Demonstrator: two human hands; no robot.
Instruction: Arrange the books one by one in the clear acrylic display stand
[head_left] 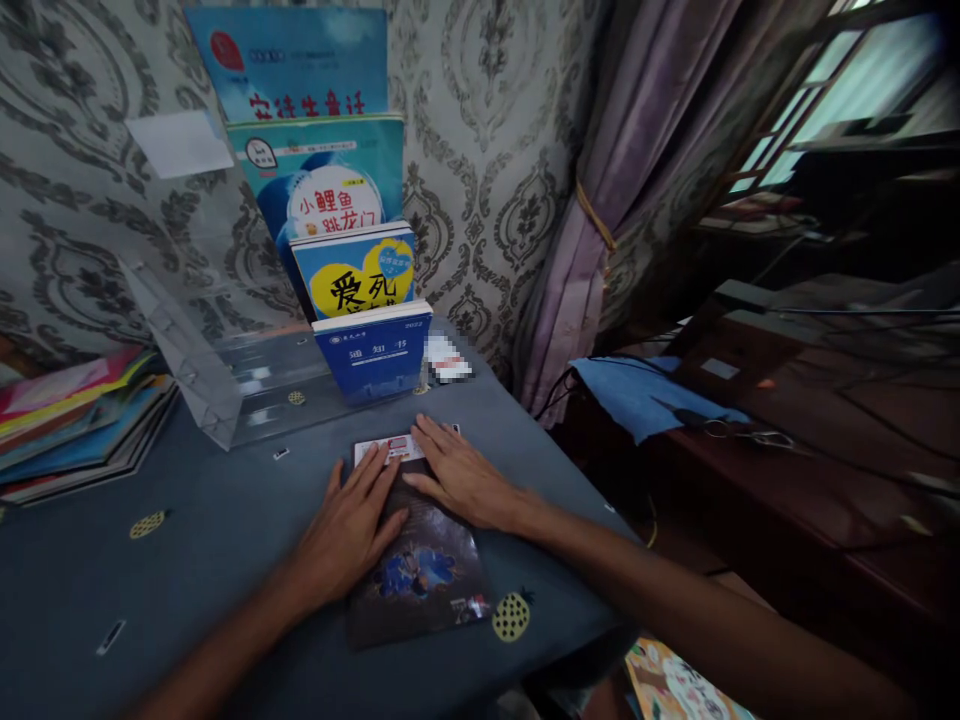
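A dark book (420,600) with a blue picture and a white strip at its top lies flat on the grey-blue tablecloth (225,570). Across its upper left part rests my left hand (349,530), fingers spread. My right hand (465,480) lies on the upper right part, its fingers stretched out. Just beyond them a clear acrylic rack (176,350) holds upright books in steps: a dark blue one (375,355) in front, then a yellow and blue one (352,275), a green one (330,185) and a blue one (300,60) at the back.
A pile of colourful books (75,430) lies at the table's left. Behind the table is a patterned wall with a purple curtain (562,260). To the right, a dark red table (810,500) bears a blue cloth (630,390), scissors and cables. An orange book (675,685) shows low at right.
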